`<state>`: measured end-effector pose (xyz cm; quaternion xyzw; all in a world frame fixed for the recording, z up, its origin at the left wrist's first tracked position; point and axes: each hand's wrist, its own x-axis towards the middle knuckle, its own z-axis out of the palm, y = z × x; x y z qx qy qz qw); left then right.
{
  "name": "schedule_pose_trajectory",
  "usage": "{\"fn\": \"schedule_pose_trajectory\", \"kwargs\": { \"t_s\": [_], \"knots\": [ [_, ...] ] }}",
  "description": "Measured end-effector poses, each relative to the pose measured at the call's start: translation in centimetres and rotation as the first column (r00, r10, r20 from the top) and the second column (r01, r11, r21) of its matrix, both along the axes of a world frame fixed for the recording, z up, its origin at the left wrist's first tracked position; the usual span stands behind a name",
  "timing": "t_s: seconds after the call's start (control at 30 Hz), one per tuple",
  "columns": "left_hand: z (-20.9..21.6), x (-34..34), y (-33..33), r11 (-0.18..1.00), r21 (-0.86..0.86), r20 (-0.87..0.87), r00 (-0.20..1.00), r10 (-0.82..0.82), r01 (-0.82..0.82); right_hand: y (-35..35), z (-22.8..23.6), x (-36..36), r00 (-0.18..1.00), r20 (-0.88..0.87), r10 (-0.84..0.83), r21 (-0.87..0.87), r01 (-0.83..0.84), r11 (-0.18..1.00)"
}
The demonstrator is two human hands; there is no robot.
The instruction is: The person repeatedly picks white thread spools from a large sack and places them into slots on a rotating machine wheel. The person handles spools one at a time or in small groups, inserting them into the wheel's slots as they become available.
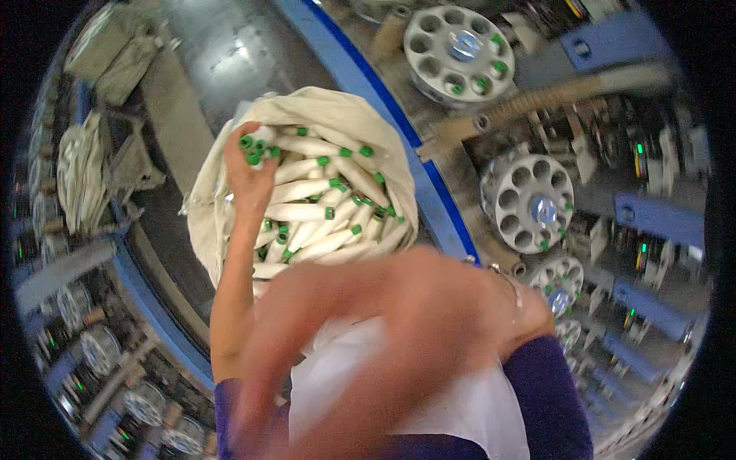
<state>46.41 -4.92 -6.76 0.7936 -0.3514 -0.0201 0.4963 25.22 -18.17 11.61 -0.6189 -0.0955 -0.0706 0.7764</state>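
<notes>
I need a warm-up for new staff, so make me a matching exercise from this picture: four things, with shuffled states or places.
Things:
1. Left hand
2. Right hand
3. Cloth sack
4. Large holed disc

States or places:
A. Pale grey, toward the picture's upper right
B. Blurred, large in the foreground
C. Gripping a bunch of green-ended bobbins
D. Cream, open, with many white bobbins inside

Pairs: 1-C, 2-B, 3-D, 4-A
</notes>
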Motion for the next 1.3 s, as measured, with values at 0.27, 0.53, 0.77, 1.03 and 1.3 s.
{"fn": "schedule_pose_trajectory", "kwargs": {
  "t_s": [0.27, 0.53, 0.77, 1.03, 1.3],
  "knots": [
    [-1.4, 1.4, -0.8, 0.974, -0.132, -0.194, 0.968, 0.158, -0.185, 1.6, 5.5, 3.0, 0.918, 0.396, 0.024, 0.287, -0.149, 0.946],
    [4.7, 2.3, 1.5, 0.935, -0.267, -0.400, 0.910, 0.113, -0.233, 0.6, 5.3, 3.1, 0.886, 0.464, -0.023, 0.331, -0.150, 0.932],
    [4.7, -1.9, 1.3, 0.786, 0.460, -0.102, 0.903, -0.416, 0.414, 0.4, 4.7, 3.4, 0.870, 0.493, -0.005, 0.381, -0.211, 0.900],
    [-2.0, -5.4, -1.2, 0.432, 0.835, 0.042, 0.745, -0.666, 0.339, 0.4, 5.6, 5.2, 0.888, 0.461, 0.006, 0.391, -0.209, 0.896],
    [-6.4, -5.9, -2.0, 0.517, 0.683, -0.015, 0.717, -0.696, 0.516, -1.9, -4.8, 7.9, 0.984, 0.034, -0.176, 0.330, 0.155, 0.931]
  ]
}}
